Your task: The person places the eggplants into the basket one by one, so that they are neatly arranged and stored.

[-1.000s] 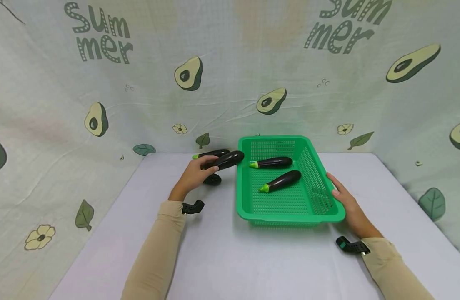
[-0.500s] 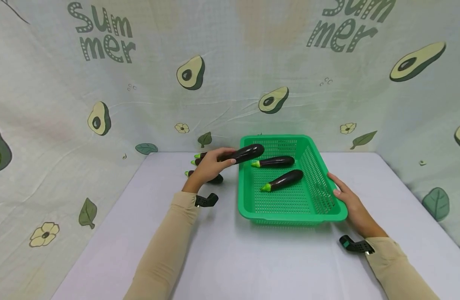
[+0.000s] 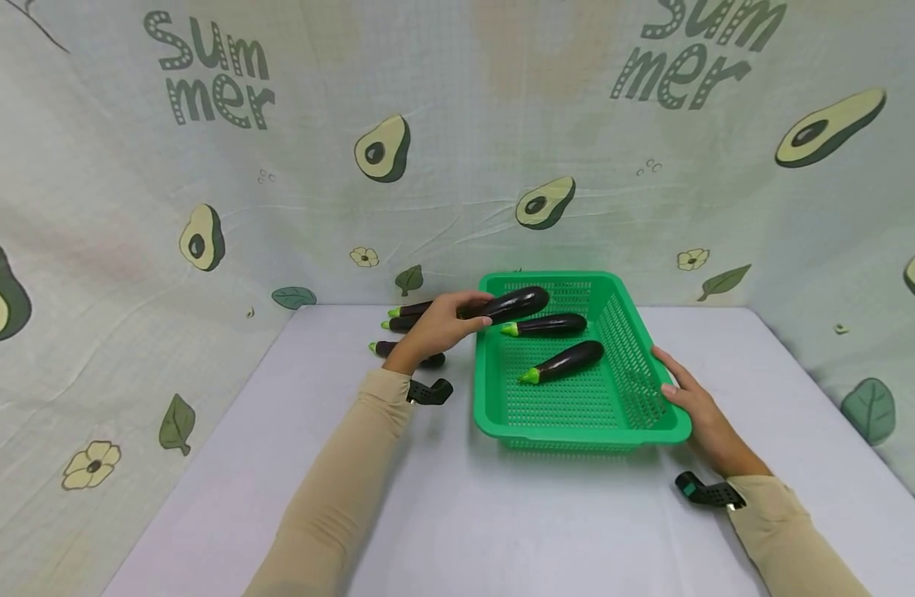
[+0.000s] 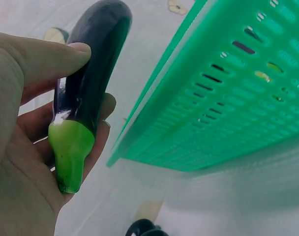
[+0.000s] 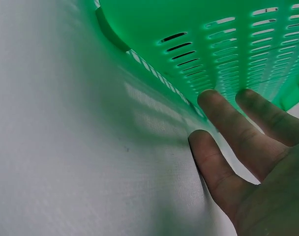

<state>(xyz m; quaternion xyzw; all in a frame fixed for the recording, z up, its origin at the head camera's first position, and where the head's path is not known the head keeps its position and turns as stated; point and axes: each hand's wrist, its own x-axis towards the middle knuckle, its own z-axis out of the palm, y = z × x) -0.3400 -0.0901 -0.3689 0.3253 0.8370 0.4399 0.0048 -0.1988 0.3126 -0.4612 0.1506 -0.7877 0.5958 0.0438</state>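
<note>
My left hand (image 3: 440,327) grips a dark, glossy eggplant (image 3: 519,304) near its green stem end, the blunt end reaching over the left rim of the green plastic basket (image 3: 577,435). In the left wrist view the thumb lies across the eggplant (image 4: 98,54) and the fingers curl behind it, beside the basket wall. Inside the basket lie two eggplants, one farther back (image 3: 550,325) and one nearer (image 3: 571,361). My right hand (image 3: 702,414) rests at the basket's right side; the right wrist view shows straight fingers (image 5: 238,130) against or close to its slotted outer wall.
Left of the basket, three more eggplants lie on the white table (image 3: 502,522): a back one (image 3: 414,309), a middle one (image 3: 402,324) and a front one (image 3: 433,361), partly hidden by my left hand. A printed cloth (image 3: 457,149) hangs behind.
My left hand has carried the eggplant rightward from the group on the table to over the basket's left rim. The right hand stays at the basket's side.
</note>
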